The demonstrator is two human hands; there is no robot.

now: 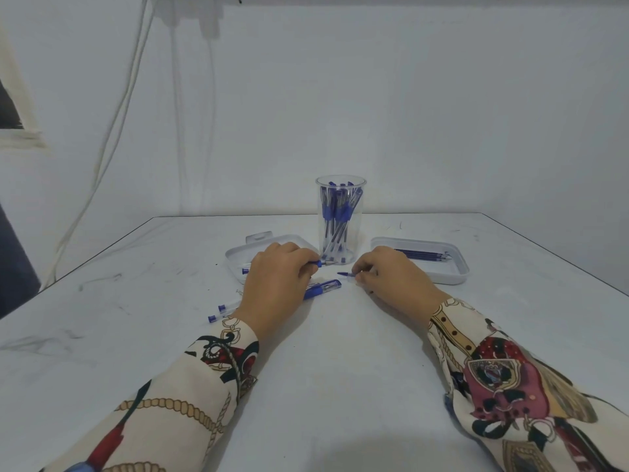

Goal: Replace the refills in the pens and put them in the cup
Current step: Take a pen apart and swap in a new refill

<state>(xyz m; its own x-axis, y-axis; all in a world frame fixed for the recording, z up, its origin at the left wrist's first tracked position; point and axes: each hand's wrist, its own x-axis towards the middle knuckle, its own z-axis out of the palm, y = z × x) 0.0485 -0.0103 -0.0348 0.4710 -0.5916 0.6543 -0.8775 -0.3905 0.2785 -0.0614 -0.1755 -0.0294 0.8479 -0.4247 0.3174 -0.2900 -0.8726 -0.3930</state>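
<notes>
just between the hands, the left hand (pixel 277 284) pinches a blue-gripped pen (pixel 318 263), tip toward the right hand (pixel 391 272), which pinches a small blue refill piece (pixel 345 274). a capped pen (pixel 323 288) lies beneath the left fingers. beyond both stands the clear cup (pixel 340 219) of pens; a refill tray (pixel 442 267) sits past the right hand on the worktop (pixel 340 369).

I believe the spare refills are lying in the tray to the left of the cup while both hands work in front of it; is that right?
Not quite: the head view shows the refills in the tray right of the cup. Both hands, left and right, do work in front of it.
</notes>
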